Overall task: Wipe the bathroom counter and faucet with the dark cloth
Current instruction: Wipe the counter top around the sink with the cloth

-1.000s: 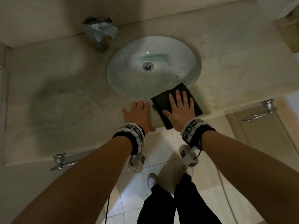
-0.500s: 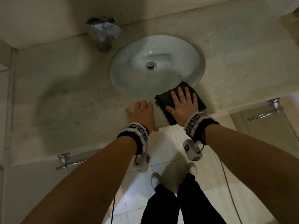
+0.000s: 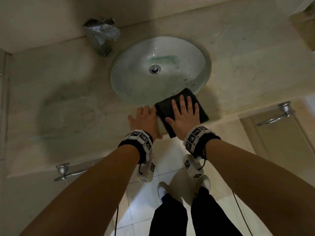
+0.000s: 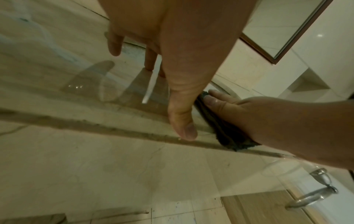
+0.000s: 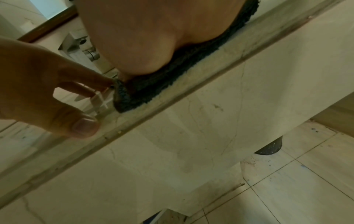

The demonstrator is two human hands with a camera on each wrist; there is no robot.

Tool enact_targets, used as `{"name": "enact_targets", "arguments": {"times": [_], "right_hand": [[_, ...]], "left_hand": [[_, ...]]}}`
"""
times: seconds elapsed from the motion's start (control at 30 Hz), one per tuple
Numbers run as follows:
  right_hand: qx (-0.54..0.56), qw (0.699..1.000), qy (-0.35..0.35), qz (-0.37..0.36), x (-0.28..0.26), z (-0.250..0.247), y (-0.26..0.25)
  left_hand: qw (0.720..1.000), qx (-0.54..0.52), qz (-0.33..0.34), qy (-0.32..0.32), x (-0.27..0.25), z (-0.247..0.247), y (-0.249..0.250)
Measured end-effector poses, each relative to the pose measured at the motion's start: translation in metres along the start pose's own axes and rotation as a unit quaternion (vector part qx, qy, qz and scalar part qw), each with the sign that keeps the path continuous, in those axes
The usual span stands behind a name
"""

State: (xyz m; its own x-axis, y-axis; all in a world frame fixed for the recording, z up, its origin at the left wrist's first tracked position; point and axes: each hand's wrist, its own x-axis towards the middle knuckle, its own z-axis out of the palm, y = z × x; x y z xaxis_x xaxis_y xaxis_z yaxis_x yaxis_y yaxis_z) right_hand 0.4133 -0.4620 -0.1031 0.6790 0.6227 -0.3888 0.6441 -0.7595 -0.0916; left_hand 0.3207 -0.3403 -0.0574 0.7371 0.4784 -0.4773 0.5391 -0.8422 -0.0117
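A folded dark cloth (image 3: 202, 110) lies on the pale marble counter (image 3: 68, 106) at its front edge, just below the oval sink (image 3: 136, 79). My right hand (image 3: 185, 114) presses flat on the cloth with straight, spread fingers. My left hand (image 3: 144, 119) rests flat on the counter right beside the cloth's left edge, fingers straight. The angular chrome faucet (image 3: 102, 40) stands at the back left of the sink, away from both hands. In the wrist views the cloth (image 4: 226, 131) (image 5: 153, 86) overhangs the counter edge slightly.
Cabinet door handles (image 3: 68, 172) (image 3: 276, 116) stick out below the counter on both sides. A wall runs behind the counter. A mirror frame (image 4: 287, 37) shows at the side. My feet stand on the white tiled floor (image 3: 170, 160).
Both hands and the cloth stay almost in place at the counter's front edge; the cloth has shifted a little to the right under my right hand. The view has drifted slightly.
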Motion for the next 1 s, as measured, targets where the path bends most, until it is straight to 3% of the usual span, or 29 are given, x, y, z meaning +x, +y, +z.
{"name": "enact_targets", "arguments": {"times": [0.23,0.4,0.5,0.67,0.87,1.0], "right_hand": [[0.010,1.000,0.019,-0.007,-0.003,0.000,0.029],[0.013,0.995,0.019,0.097,0.002,-0.019,0.120],[0.014,0.992,0.015,0.127,0.005,-0.023,0.137],[0.007,0.989,0.026,0.147,0.006,-0.018,0.093],[-0.013,1.000,0.004,-0.011,-0.001,-0.006,0.002],[-0.013,0.999,-0.009,-0.043,-0.002,-0.002,-0.001]], "left_hand": [[1.000,0.013,0.002,-0.012,-0.001,-0.003,0.000],[1.000,-0.006,0.008,0.003,-0.002,-0.001,-0.002],[1.000,-0.005,0.008,0.010,0.000,0.002,-0.003],[1.000,-0.014,0.003,0.010,0.002,0.004,-0.003],[1.000,-0.011,-0.009,0.011,0.002,0.005,-0.002],[1.000,0.003,-0.013,0.001,0.001,0.003,0.001]]}}
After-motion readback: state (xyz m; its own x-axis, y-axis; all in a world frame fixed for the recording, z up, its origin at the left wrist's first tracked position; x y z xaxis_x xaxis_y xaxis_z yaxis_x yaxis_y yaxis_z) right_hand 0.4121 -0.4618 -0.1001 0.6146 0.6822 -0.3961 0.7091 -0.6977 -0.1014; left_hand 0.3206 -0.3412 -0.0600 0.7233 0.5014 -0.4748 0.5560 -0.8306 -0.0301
